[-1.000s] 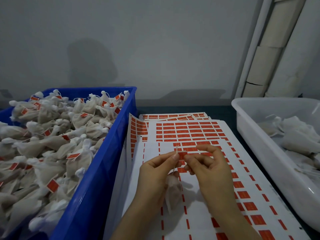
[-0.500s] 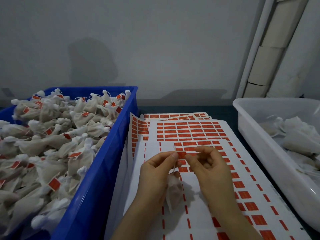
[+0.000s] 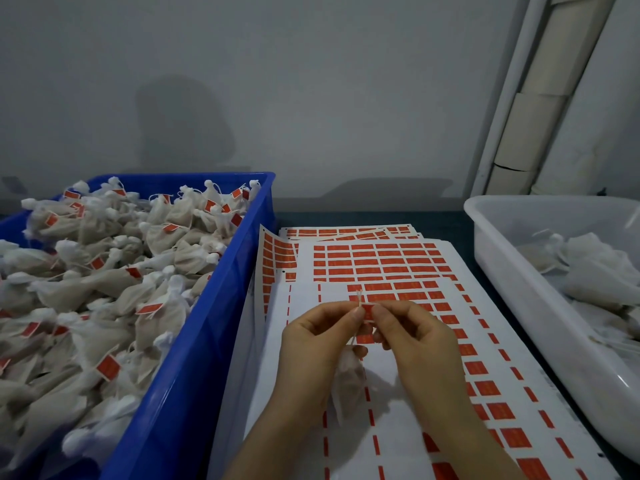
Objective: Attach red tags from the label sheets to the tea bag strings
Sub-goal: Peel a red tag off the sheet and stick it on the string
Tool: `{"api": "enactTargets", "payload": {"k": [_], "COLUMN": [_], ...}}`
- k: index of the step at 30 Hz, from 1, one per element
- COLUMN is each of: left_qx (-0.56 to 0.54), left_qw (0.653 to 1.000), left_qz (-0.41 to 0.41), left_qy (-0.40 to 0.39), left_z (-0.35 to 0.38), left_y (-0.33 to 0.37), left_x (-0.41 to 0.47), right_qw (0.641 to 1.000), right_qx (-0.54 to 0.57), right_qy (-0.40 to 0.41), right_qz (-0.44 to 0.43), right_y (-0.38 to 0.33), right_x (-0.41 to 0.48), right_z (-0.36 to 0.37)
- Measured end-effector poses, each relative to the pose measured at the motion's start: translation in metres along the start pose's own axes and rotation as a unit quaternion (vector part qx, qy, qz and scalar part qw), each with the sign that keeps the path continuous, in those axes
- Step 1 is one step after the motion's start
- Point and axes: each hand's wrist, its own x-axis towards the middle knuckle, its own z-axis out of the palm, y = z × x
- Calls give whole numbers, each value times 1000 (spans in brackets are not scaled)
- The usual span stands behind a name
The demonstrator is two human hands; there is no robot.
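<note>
Over the label sheets (image 3: 398, 265), both hands meet at one tea bag string. My left hand (image 3: 311, 344) pinches the white string (image 3: 359, 297), whose ends stick up above the fingertips. The gauzy tea bag (image 3: 349, 382) hangs below that hand. My right hand (image 3: 415, 337) pinches a red tag (image 3: 367, 311) against the string, fingertip to fingertip with the left. The sheets are white with rows of red tags; many rows near me are stripped to thin red strips.
A blue crate (image 3: 194, 358) on the left is heaped with tagged tea bags (image 3: 104, 289). A white tub (image 3: 519, 296) on the right holds untagged bags (image 3: 595, 268). A grey wall stands behind, with pale pipes (image 3: 526, 116) at the right.
The right hand's fingers have closed in toward the left fingertips, bringing the red tag onto the string. The tea bag and left hand stay almost in place.
</note>
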Motion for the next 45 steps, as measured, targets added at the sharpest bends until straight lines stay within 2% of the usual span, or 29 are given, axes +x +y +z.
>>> {"api": "enactTargets", "payload": {"k": [8,19,25,27,30,36,38,41,45], "left_qx": [34,163,150,94,-30,-79,-89,-93,24], "left_qw": [998,974,978,989,997,992,990,988,993], "left_qz": [55,144,116,87,24,-27,-43,-56,-54], "left_qy": [11,60,83,80,64,98,104,110,99], "left_z": [2,3,-3,-6,-10,-13,-15,-15,-11], "left_y": [0,-16,-13,-9,-4,-3,-3,-2,-3], "left_x": [0,-3,4,5,6,10,12,13,12], "right_qw": [1000,995,998,996,982,968,967,978,995], "right_qx": [-8,-43,20,-14,-90,-130,-138,-132,-59], "right_qy": [8,-7,-61,-83,-162,-214,-211,-157,-73], "right_qz": [-26,-86,-4,15,30,26,23,19,34], "right_y": [-5,-2,-3,-1,3,6,7,7,3], "right_x": [-3,-13,-8,-8,-9,-7,-7,-5,0], "right_z": [1,14,15,15,17,15,14,11,4]}}
